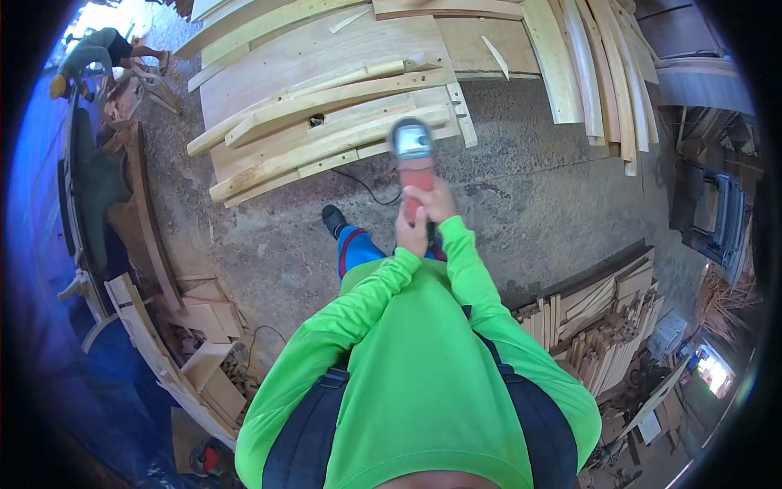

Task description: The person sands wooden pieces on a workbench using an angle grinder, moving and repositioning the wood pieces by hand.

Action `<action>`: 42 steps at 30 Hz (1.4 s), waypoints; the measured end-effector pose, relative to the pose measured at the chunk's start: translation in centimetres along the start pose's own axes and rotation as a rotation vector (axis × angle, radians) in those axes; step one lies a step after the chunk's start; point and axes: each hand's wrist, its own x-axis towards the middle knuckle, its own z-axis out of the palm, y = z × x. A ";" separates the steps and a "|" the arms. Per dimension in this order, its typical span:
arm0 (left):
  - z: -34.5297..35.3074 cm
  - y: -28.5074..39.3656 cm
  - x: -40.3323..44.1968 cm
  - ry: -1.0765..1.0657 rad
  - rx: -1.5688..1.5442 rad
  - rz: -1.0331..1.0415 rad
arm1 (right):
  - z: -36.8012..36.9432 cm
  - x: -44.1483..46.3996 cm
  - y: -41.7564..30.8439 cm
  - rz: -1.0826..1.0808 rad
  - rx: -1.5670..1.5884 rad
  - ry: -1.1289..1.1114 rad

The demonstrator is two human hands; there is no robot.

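Note:
In front of my body I hold a red angle grinder (418,181), its round grey-and-black head pointing away from me and slightly blurred. My left hand (412,234) is closed around the rear of its body. Just ahead and to the right, my right hand (437,200) wraps the red body nearer the head. The grinder's head is close to the right end of a long pale wooden piece (326,151). Another curved wooden piece (334,99) lies beyond it on a wide wooden board (236,94). A dark cord (366,186) runs toward the tool.
Long planks (607,77) are stacked at the far right. Cut wood pieces (599,314) are piled near my right side. Boards and offcuts (208,318) lie on the left. Another person (91,55) bends over at the far left. Dusty concrete floor (285,244) surrounds my feet.

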 end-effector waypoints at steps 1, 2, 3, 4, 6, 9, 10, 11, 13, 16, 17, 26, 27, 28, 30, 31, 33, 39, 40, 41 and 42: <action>-1.5 -1.1 -0.6 0.069 0.036 -0.042 | 1.7 -0.3 -0.5 -0.025 -0.002 -0.075; -2.8 -2.2 -1.1 0.136 0.069 -0.082 | 3.3 -0.4 -0.2 -0.039 -0.028 -0.110; -3.5 -2.0 -1.3 0.153 0.015 -0.094 | 4.7 -0.3 0.0 -0.057 -0.056 -0.145; -4.2 -1.9 -1.4 0.169 -0.039 -0.104 | 5.4 -0.1 0.1 -0.078 -0.085 -0.180; -4.8 -1.6 -1.3 0.135 -0.048 -0.095 | 5.2 -0.4 0.0 -0.088 -0.043 -0.116; -4.2 -4.1 0.1 0.037 0.117 -0.011 | 3.4 -1.1 -0.3 -0.021 0.047 0.018; -3.6 -0.5 0.3 -0.086 0.095 -0.084 | 2.5 -1.1 -0.3 0.010 0.075 0.068; -3.0 0.1 0.8 -0.082 0.156 -0.040 | 2.0 -0.7 0.3 0.024 0.155 0.082; -3.1 0.3 1.0 -0.076 0.209 0.011 | 1.7 -0.1 1.6 0.052 0.314 0.112; -4.4 -1.2 1.1 -0.025 0.148 0.009 | 3.9 0.1 2.0 0.023 0.153 0.079; -6.0 -2.5 0.8 0.019 0.109 -0.011 | 5.3 0.4 2.5 0.022 0.081 -0.011; -11.8 -1.6 -0.3 0.131 -0.079 -0.085 | 12.6 -0.2 0.4 -0.064 -0.012 -0.136; -11.3 -1.1 0.0 0.076 0.037 -0.084 | 11.5 -0.3 0.3 -0.019 0.029 -0.086; -11.1 -0.6 0.2 0.021 0.153 -0.085 | 10.6 -0.6 -0.2 0.026 0.070 -0.037; -10.2 -0.6 1.0 -0.011 0.201 -0.011 | 9.6 -1.3 -1.4 0.090 0.230 0.064; -10.0 -0.5 1.3 -0.025 0.223 0.028 | 9.4 -1.1 -1.2 0.081 0.220 0.074; -10.7 0.8 1.1 0.008 0.162 -0.016 | 10.5 -0.6 -1.1 0.021 0.117 0.052; -17.6 -3.0 0.2 0.250 0.036 -0.052 | 18.3 0.4 0.4 -0.055 -0.135 -0.197; -18.2 -2.9 0.0 0.286 0.008 -0.055 | 19.5 0.7 0.9 -0.053 -0.181 -0.247; -18.3 -2.9 -0.2 0.295 -0.005 -0.071 | 20.1 0.9 1.4 -0.052 -0.226 -0.296; -18.6 -2.8 -0.3 0.303 -0.018 -0.086 | 20.0 0.7 1.0 -0.049 -0.214 -0.285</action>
